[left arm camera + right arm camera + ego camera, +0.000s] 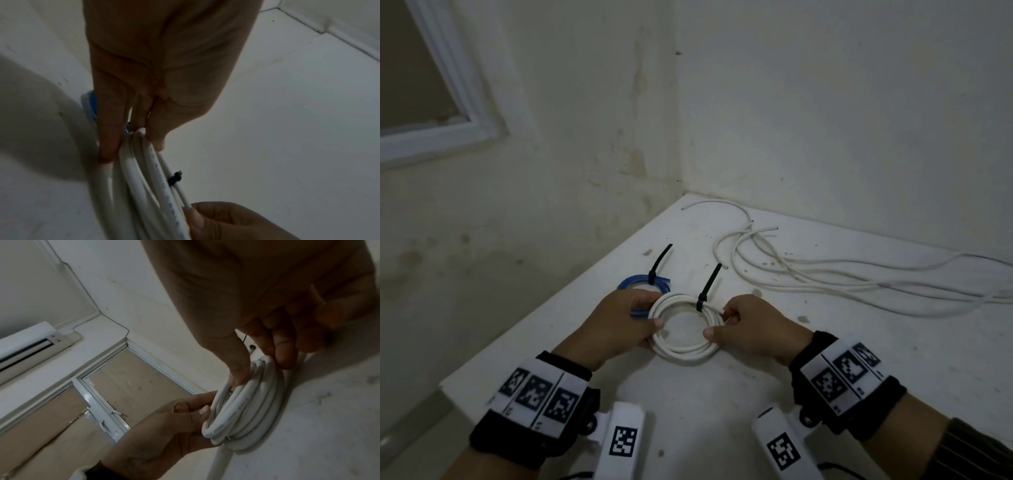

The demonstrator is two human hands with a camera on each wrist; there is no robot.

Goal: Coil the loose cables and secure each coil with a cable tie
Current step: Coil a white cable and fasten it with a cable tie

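A white, scuffed table (722,404) fills the room's corner. Left of it and higher, a white-framed window (441,113) sits in the stained wall (585,137). An air conditioner (30,344) hangs beside the window.

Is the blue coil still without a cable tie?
No. In the head view a black cable tie is already wrapped around the blue coil, its tail sticking up.

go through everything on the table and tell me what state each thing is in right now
white coil: wound, held at both sides
black cable tie on it: looped round the coil, tail sticking up
blue coil: wound, tied with its own black tie, lying on the table
loose white cables: uncoiled, spread out
left hand: grips white coil
right hand: grips white coil
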